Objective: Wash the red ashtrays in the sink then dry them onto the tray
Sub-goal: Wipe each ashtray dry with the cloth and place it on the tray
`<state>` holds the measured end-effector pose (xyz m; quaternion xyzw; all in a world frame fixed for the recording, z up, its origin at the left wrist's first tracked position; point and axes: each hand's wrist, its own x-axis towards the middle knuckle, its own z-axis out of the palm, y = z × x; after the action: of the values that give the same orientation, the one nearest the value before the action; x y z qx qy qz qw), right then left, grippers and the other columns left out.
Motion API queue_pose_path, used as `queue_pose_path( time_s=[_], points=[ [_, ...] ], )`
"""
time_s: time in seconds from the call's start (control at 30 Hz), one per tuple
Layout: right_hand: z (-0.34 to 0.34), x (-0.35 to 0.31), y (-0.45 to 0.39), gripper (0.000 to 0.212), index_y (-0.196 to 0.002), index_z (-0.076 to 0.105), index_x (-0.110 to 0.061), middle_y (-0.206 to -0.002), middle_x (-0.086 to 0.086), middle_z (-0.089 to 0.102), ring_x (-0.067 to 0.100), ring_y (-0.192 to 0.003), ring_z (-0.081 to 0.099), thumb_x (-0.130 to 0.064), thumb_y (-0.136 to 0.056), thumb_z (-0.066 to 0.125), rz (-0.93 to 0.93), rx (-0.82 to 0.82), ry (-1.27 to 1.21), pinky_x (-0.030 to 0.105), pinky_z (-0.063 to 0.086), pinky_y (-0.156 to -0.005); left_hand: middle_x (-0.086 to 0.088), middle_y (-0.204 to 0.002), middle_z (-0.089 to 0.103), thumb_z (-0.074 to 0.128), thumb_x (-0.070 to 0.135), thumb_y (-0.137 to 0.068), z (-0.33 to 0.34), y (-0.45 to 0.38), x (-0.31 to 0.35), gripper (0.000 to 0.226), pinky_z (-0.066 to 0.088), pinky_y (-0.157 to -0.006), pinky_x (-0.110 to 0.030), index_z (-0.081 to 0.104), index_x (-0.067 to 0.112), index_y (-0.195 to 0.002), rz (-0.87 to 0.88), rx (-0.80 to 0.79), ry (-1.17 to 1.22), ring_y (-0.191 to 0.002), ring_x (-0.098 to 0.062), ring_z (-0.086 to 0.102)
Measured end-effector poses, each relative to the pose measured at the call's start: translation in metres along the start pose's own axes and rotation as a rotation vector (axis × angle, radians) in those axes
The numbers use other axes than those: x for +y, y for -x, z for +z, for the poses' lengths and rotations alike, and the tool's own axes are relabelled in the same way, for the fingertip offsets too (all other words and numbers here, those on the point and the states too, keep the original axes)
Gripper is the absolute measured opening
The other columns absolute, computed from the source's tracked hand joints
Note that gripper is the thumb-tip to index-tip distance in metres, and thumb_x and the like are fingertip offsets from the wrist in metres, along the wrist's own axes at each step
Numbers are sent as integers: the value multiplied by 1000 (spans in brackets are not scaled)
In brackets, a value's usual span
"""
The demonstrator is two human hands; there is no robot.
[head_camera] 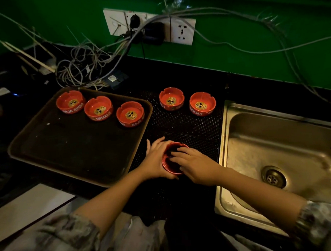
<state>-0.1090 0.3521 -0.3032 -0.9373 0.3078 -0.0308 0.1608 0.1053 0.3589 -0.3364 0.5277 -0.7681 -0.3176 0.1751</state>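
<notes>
Dark surface (177,75) along a green wall, with sink, tray and mat.

Brown rectangular tray (83,172) at left, lying directly on the surface; black dotted mat (195,131) just beside it, between tray and sink. Stainless steel sink (227,122) set into the surface at right, drain visible. Two red ashtrays (171,99) (202,103) stand upright on the far part of the mat, near each other. A tangle of grey cables (79,72) lies on the surface behind the tray.
</notes>
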Motion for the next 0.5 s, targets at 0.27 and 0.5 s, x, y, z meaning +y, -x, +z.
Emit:
queue_pose_path(
  time_s=[0.27,0.5],
  points=[
    [8,-10,-28,47,-135,51,-9,-139,8,51,28,-133,38,-15,-89,58,11,20,-39,35,21,-113,-1,-160,17,89,45,-57,-14,-5,3,127,-20,-114,-52,10,23,-154,-16,-149,32,-144,-8,-19],
    [-20,18,-27,48,-131,55,-25,-141,-6,48,21,-140,26,-13,-85,61,-133,-178,-16,44,26,-113,-2,-159,9,81,73,-44,10,14,22,141,-13,-117,-54,8,17,-151,-149,32,16,-146,-16,-17]
  ],
)
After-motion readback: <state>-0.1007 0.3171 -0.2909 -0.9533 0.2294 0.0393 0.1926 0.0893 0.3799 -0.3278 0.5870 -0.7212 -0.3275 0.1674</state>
